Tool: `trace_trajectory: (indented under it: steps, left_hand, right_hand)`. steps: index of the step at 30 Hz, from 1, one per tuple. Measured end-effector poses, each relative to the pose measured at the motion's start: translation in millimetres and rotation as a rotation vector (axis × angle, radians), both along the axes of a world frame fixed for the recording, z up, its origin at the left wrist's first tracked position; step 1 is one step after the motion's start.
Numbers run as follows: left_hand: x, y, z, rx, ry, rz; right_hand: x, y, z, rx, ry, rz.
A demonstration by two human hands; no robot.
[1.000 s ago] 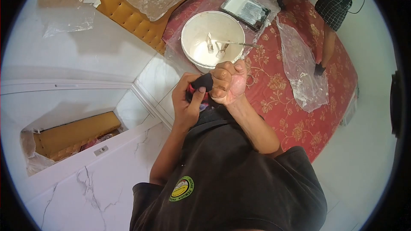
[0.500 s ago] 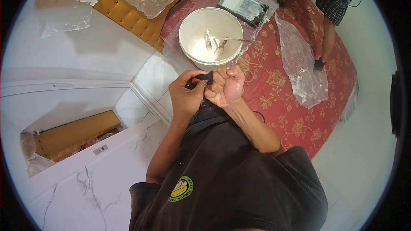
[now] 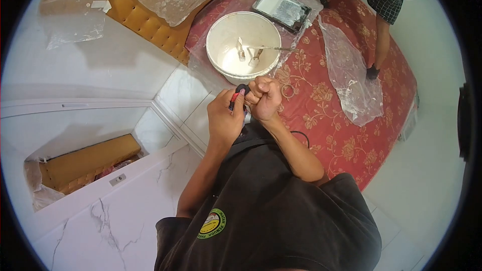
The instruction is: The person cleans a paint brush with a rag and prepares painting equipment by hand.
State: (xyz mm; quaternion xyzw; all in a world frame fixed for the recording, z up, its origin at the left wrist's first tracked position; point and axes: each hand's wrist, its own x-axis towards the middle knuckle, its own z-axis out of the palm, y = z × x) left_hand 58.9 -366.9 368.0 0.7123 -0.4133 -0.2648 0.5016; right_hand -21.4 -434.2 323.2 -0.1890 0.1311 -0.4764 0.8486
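Both of my hands are close together in front of my waist. My left hand (image 3: 224, 118) is closed around a small black-and-red object (image 3: 235, 98), its thumb pressed along it; the kind is not clear. Beside it my right hand (image 3: 266, 97) is curled into a fist, fingers against the black end of that object. What the fist holds, if anything, is hidden. Just beyond the hands stands a large white bucket (image 3: 216, 60) with pale paint inside, two brushes (image 3: 255, 58) and a thin stick (image 3: 273, 48) across it.
A paint tray (image 3: 282, 10) lies behind the bucket on a red floral mattress (image 3: 321, 135). Plastic sheeting (image 3: 349, 70) is spread there, and another person's legs (image 3: 383, 45) stand at right. A tufted headboard (image 3: 145, 17) and a white door (image 3: 75, 215) are at left.
My left hand has turned more upright around the black-and-red object, thumb now along it. My right fist has shifted slightly left. The view has moved a little.
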Motion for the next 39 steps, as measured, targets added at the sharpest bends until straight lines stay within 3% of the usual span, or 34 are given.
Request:
trace_trajectory:
  steps: [2, 4, 12, 14, 16, 18, 19, 20, 22, 29, 32, 37, 39]
  left_hand:
    - [-1.1, -1.2, -8.7, -0.032, -0.018, 0.016]
    - [-2.0, -2.3, -10.1, -0.066, -0.04, 0.033]
    - [0.3, -3.4, 6.4, 0.099, 0.312, 0.042]
    - [-2.3, 12.8, 7.2, 0.166, 0.261, -0.074]
    - [-3.6, 17.4, -6.0, 0.034, 0.168, -0.088]
    - [15.9, 20.6, -18.5, 0.044, 0.31, 0.156]
    - [32.3, 19.7, -17.4, 0.009, 0.339, 0.24]
    - [49.9, 15.5, -15.6, -0.032, 0.367, 0.325]
    - [67.9, 11.6, 4.7, -0.134, 0.249, 0.317]
    - [83.3, 0.4, -5.7, -0.085, -0.125, 0.175]
    - [76.1, -3.5, -2.3, 0.016, -0.13, 0.175]
    - [71.6, -13.5, 1.4, -0.024, -0.27, 0.173]
    - [69.8, -18.2, -4.3, -0.151, -0.356, 0.006]
  right_hand:
    - [2.0, 1.6, 4.3, -0.088, 0.164, -0.126]
    - [5.0, 1.7, -0.2, -0.111, 0.171, -0.161]
    - [11.7, -12.8, -21.2, -0.69, 0.525, -0.593]
    - [5.5, -50.3, -19.6, -0.731, 0.634, -0.66]
    - [1.5, -74.7, -12.2, -0.76, 0.741, -0.732]
    - [-4.5, -80.3, 8.9, -1.392, 0.903, -0.652]
    - [-9.1, -67.3, 19.8, -1.472, 1.067, -0.438]
    - [-9.2, -56.6, 27.5, -1.47, 1.073, -0.441]
    - [-3.5, -37.5, 35.2, -1.78, 1.135, -0.242]
    - [19.1, -5.0, 21.1, -1.812, 1.332, -0.02]
    - [20.3, 3.1, 28.1, -1.868, 1.435, 0.054]
    - [25.2, 12.5, 3.7, -1.891, 1.519, 0.076]
    - [26.9, 13.7, 3.4, -1.913, 1.538, 0.113]
